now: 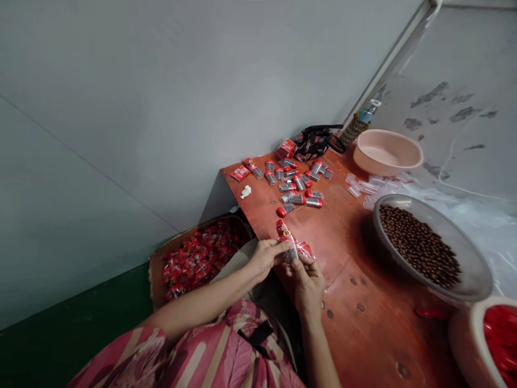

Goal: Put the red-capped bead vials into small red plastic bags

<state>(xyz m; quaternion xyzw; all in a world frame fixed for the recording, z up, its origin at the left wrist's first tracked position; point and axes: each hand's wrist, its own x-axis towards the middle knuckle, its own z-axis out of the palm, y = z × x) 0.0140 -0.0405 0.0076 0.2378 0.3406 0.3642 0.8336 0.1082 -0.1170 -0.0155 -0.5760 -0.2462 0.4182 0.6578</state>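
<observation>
Over the near edge of the red table point(343, 253), my left hand point(264, 257) and my right hand point(309, 277) hold a small clear container of brown balls point(291, 255) between their fingertips. A red printed wrapper point(284, 229) extends from its far end. Beside it, at my right fingers, are more red printed packets point(306, 249). Both hands are closed in a pinch. Beyond them, several small clear containers with red caps point(299, 182) lie scattered on the table, filled with dark balls.
A grey bowl of brown balls point(420, 245) stands right, near empty clear tubes point(367, 187). Behind are a pink basin point(388, 153), a dark bag point(313, 144) and a bottle point(359, 123). A box of red packets point(202, 256) is lower left; a tub of red pieces point(470, 339) is lower right.
</observation>
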